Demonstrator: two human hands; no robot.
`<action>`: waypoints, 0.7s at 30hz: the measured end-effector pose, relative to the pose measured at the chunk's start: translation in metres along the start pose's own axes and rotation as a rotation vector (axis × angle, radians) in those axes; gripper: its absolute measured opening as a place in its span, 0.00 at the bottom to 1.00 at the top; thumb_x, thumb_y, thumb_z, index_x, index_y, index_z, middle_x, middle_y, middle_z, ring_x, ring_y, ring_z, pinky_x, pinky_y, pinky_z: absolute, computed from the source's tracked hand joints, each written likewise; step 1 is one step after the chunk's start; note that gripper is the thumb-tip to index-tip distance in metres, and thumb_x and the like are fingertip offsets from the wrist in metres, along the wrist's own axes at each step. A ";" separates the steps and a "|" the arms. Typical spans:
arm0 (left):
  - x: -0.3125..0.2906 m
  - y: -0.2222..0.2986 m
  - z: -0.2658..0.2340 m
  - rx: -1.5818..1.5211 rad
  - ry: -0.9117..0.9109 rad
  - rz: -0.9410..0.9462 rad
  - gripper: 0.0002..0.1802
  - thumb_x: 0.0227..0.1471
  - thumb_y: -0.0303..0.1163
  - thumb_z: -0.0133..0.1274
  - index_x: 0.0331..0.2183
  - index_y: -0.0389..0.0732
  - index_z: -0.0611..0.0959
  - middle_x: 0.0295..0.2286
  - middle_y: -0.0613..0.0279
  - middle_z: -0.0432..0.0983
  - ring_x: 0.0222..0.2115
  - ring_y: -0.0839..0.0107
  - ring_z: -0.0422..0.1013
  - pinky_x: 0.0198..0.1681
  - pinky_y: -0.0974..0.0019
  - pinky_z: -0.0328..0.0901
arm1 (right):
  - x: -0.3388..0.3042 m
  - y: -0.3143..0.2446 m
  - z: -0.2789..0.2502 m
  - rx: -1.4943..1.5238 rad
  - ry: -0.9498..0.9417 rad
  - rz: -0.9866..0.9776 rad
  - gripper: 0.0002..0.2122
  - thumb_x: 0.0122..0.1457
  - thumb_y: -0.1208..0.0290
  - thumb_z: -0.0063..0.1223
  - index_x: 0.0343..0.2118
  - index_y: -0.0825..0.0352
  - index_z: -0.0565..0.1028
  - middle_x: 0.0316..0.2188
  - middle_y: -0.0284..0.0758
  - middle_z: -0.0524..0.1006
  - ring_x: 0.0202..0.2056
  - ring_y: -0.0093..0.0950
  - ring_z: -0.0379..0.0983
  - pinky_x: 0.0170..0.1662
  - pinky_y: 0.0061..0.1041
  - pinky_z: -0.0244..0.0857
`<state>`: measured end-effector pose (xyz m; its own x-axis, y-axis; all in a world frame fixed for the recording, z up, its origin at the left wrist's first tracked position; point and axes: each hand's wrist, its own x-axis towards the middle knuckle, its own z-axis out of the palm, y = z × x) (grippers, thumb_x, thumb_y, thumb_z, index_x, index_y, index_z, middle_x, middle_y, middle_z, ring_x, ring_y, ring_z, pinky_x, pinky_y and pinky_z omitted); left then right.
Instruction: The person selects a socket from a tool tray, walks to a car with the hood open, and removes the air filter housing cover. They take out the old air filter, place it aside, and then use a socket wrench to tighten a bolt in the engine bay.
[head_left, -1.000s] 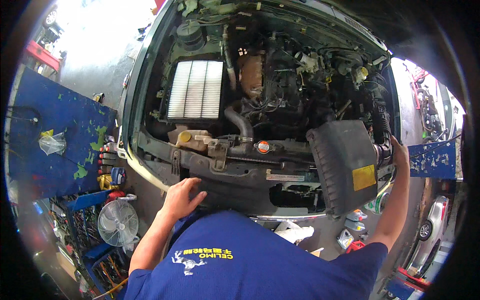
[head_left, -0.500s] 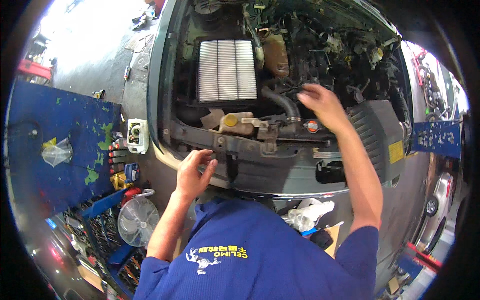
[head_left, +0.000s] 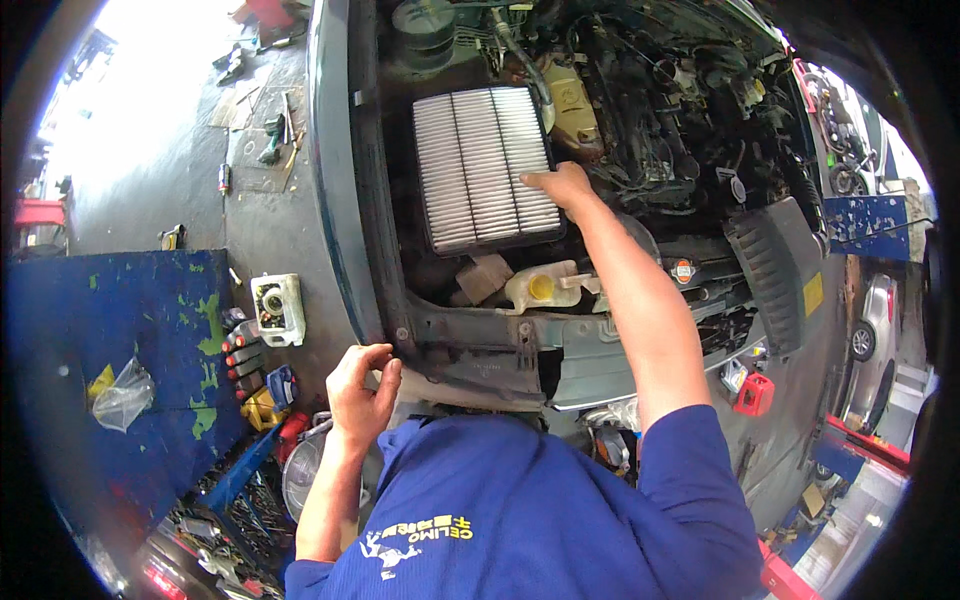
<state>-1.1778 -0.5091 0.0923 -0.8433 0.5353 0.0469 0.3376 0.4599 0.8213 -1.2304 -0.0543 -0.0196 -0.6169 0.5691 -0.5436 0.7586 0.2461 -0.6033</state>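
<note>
A white pleated air filter [head_left: 465,170] with a dark rim sits at the left side of the car's engine bay. My right hand [head_left: 565,188] grips its right edge, thumb on the pleats; the other fingers are mostly hidden beneath the rim. My left hand [head_left: 362,395] is beside the car's front edge, fingers loosely bent and apart, holding nothing. Between the filter and the front panel are a translucent reservoir with a yellow cap [head_left: 541,288] and a brownish flap [head_left: 483,278]. My right forearm crosses over the front of the bay and hides part of it.
A ribbed black plastic cover [head_left: 775,265] lies at the bay's front right, near an orange-marked radiator cap [head_left: 683,271]. A yellowish bottle [head_left: 573,110] stands right of the filter. Left of the car are a blue panel [head_left: 120,330], a white container [head_left: 278,308] and a fan [head_left: 300,478].
My right hand has moved left from above the engine onto the filter's right edge. The filter now looks larger and slightly turned. The view has shifted, and my left hand remains near the front edge.
</note>
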 end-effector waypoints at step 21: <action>0.123 0.001 0.043 0.003 -0.113 0.311 0.09 0.51 0.21 0.62 0.37 0.34 0.83 0.27 0.54 0.77 0.26 0.60 0.75 0.31 0.61 0.69 | -0.317 0.130 -0.335 1.008 1.298 -0.200 0.25 0.59 0.68 0.66 0.54 0.80 0.73 0.51 0.47 0.78 0.49 0.41 0.79 0.54 0.42 0.73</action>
<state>-1.2630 -0.4125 0.0740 -0.6476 0.7259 0.2316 0.5731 0.2638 0.7759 -0.8659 0.0597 0.2697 0.2858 0.9540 0.0905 -0.0576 0.1114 -0.9921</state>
